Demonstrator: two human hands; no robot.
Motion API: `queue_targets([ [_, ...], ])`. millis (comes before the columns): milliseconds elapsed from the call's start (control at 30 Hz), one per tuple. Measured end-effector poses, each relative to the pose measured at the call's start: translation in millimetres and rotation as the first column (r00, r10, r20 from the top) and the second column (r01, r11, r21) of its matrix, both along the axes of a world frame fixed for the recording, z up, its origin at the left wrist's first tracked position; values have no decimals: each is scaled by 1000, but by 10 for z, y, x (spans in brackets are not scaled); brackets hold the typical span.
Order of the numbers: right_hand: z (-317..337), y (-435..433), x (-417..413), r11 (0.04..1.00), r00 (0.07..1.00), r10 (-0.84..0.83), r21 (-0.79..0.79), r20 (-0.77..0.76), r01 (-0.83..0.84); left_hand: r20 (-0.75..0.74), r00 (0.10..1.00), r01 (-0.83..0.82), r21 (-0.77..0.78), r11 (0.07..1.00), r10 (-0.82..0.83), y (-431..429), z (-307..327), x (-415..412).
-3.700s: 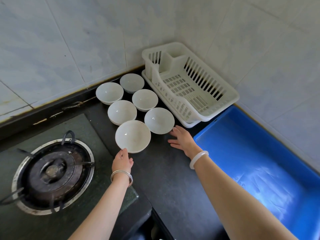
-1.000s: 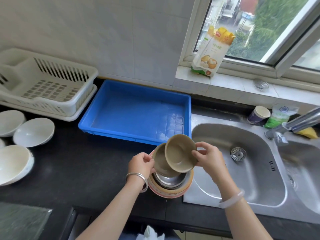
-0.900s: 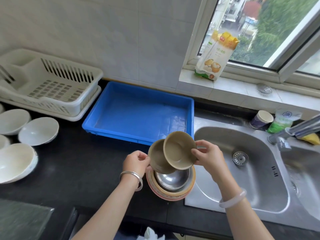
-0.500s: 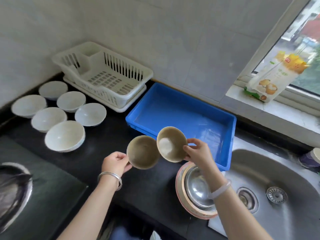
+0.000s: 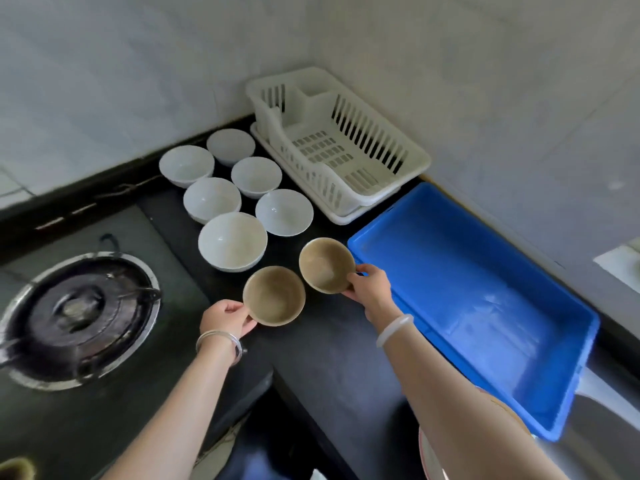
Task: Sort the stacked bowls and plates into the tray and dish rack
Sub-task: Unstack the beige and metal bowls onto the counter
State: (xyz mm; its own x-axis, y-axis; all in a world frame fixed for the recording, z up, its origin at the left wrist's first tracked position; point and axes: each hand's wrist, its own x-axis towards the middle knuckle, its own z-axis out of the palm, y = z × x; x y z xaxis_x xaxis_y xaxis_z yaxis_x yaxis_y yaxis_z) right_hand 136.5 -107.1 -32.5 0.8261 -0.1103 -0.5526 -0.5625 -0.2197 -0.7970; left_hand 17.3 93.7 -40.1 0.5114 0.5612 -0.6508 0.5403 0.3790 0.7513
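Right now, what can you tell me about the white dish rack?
The dish rack is off-white plastic, with slotted walls, a grid floor and a small walled compartment at its far end. It sits on a matching drip tray in the counter's corner, empty, between the white bowls and the blue tray.

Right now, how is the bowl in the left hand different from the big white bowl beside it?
The brown bowl is tan and smaller; the big white bowl is white and larger. The brown bowl is held at its rim by the left hand; the white bowl rests untouched on the counter. Both are upright and empty.
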Motion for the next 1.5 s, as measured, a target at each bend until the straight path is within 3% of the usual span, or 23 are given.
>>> queue_targets([
  [500, -332, 430, 301, 999, 997, 21, -30, -77, -24, -39, 994, -102, -3, 995, 102, 183, -175, 70],
  [1000, -195, 376, 252, 996, 979, 83, 4, -188, -84, -16, 993, -117, 1, 993, 117, 177, -212, 70],
  [1133, -63, 240, 152, 985, 984, 128, -99, -121, -140, -43, 999, 18, 157, 987, -12, 146, -116, 2],
  [1200, 49, 121, 47, 969, 982, 180, -163, -53, -186, -119, 982, 178, 339, 924, -145, 107, -30, -53],
  [1300, 239, -133, -182, 945, 967, 251, -228, 53, -233, -159, 958, 287, 512, 809, -239, -11, 148, -94],
  [1400, 410, -508, -489, 935, 958, 259, -283, 127, -215, -151, 926, 368, 564, 739, -346, -262, 320, -100],
  [1500, 494, -976, -841, 919, 963, 216, -368, 162, -144, -74, 868, 454, 522, 722, -492, -697, 411, -113],
])
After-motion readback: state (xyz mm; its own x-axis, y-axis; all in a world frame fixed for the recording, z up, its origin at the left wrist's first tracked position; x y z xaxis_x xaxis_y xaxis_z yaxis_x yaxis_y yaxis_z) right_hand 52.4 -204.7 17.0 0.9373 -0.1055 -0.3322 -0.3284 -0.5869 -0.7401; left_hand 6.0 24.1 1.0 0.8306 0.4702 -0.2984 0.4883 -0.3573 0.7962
